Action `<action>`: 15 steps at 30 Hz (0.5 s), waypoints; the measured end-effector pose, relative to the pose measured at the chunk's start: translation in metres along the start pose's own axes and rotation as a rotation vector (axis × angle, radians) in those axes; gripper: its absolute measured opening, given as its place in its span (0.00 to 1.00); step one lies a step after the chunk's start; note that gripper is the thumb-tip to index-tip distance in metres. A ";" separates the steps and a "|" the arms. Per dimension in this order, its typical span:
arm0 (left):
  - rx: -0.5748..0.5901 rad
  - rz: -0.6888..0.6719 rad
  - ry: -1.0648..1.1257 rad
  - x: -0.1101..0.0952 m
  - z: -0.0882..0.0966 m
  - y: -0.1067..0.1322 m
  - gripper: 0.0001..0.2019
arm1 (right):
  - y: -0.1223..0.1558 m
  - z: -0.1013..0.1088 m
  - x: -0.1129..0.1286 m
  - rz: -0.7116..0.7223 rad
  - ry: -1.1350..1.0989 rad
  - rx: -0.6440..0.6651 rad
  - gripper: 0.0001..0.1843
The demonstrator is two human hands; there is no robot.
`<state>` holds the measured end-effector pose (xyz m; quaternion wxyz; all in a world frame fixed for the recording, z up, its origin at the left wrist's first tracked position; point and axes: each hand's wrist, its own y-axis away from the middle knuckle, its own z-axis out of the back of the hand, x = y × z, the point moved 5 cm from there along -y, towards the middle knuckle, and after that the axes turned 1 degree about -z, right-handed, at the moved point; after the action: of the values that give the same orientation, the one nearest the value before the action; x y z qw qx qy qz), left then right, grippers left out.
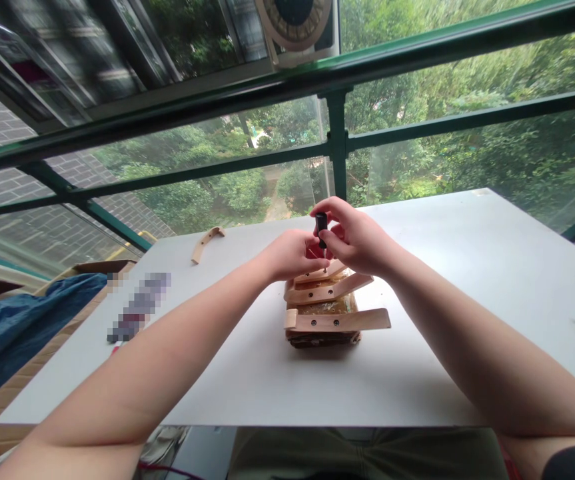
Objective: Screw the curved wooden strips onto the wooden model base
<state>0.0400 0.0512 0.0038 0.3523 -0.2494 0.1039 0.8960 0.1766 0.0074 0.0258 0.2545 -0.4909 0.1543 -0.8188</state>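
My right hand (344,233) grips a screwdriver (321,230) by its black handle, the shaft pointing down. Its tip meets a screw in the farthest wooden hook (312,275). My left hand (297,255) is closed at that same hook, thumb along the wood and fingers beside the shaft; its fingertips are partly hidden. Nearer to me, a middle wooden hook (322,293) and a front wooden hook (352,321) lie across a brown, tape-wrapped block (324,340). Two dark screws show in each of these two.
A loose curved wooden hook (206,245) lies at the back left of the white table (247,387). On the left is a pixelated item (140,307). A cardboard box (22,387) with blue cloth (32,320) stands beside the table. Green window rails (337,140) run behind.
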 end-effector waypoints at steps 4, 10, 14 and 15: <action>-0.004 -0.008 0.038 -0.001 -0.001 -0.001 0.08 | -0.001 -0.003 -0.004 -0.028 -0.026 0.004 0.13; -0.034 -0.012 0.061 0.001 -0.002 -0.002 0.07 | -0.001 -0.007 -0.007 -0.039 -0.021 -0.005 0.11; -0.025 -0.010 0.043 0.003 -0.002 -0.004 0.07 | -0.001 -0.007 -0.006 -0.042 -0.013 -0.003 0.10; -0.021 -0.010 0.045 0.003 -0.002 -0.004 0.07 | -0.001 -0.007 -0.006 -0.045 -0.015 -0.002 0.10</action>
<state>0.0422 0.0551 0.0003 0.3519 -0.2736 0.1010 0.8894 0.1724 0.0120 0.0185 0.2367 -0.5005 0.1424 -0.8205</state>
